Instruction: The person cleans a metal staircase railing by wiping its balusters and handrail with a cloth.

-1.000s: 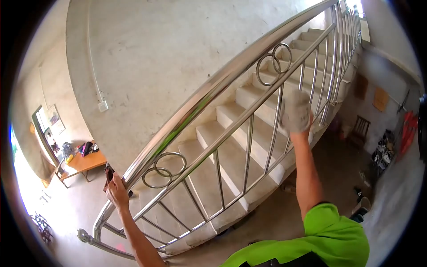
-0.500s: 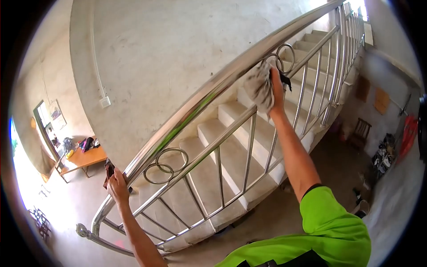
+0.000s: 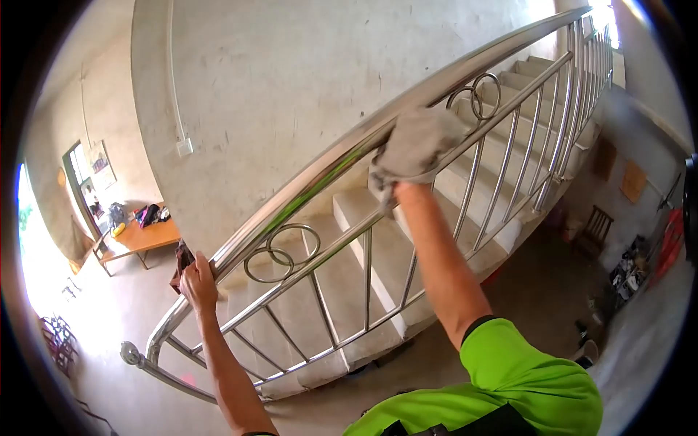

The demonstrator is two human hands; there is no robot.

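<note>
A stainless steel stair railing (image 3: 298, 288) slopes up from lower left to upper right, with a wide handrail (image 3: 291, 190) on top. My left hand (image 3: 198, 282) is closed at the handrail's lower end. It grips a dark brown folded piece (image 3: 180, 267); I cannot tell if this is cloth or leather. A grey cloth (image 3: 422, 142) drapes over my right hand (image 3: 409, 190) and hides its fingers. Cloth and hand are at the upper part of the railing, against the underside of the handrail. Two pairs of steel rings, lower rings (image 3: 280, 247) and upper rings (image 3: 480, 91), sit between the rails.
Concrete stairs (image 3: 356, 207) rise behind the railing beside a plain wall (image 3: 269, 80). At left stands an orange-topped table (image 3: 142, 240) with bags on it. Below right are a wooden chair (image 3: 596, 225) and a red bag (image 3: 669, 243).
My right hand has moved down and left along the railing, and the cloth now covers its fingers. The left hand stays at the handrail's lower end. The view has shifted slightly.
</note>
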